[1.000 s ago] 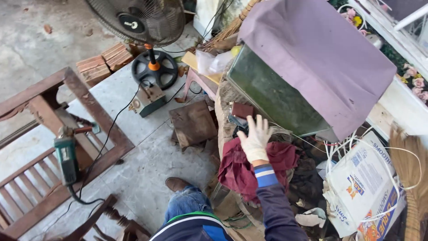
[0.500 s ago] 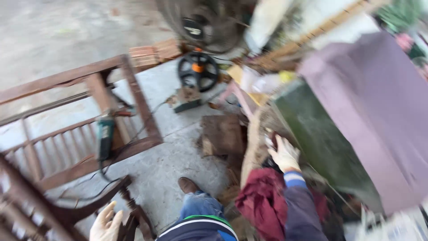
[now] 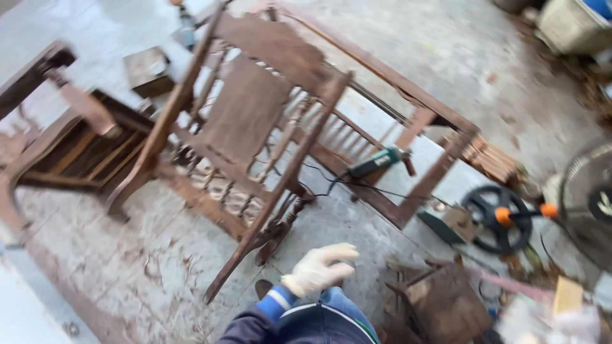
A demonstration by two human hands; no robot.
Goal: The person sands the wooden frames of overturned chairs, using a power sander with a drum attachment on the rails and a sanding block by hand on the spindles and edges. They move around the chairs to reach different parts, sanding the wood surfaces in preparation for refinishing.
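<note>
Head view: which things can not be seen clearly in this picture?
- Gloved hand: motion blur; which hand it is, unclear; the other hand is out of view.
- Fan: cut off by the right edge.
- Green power tool: small and blurred, its type is uncertain.
- Wooden chair: left part smeared by motion blur.
</note>
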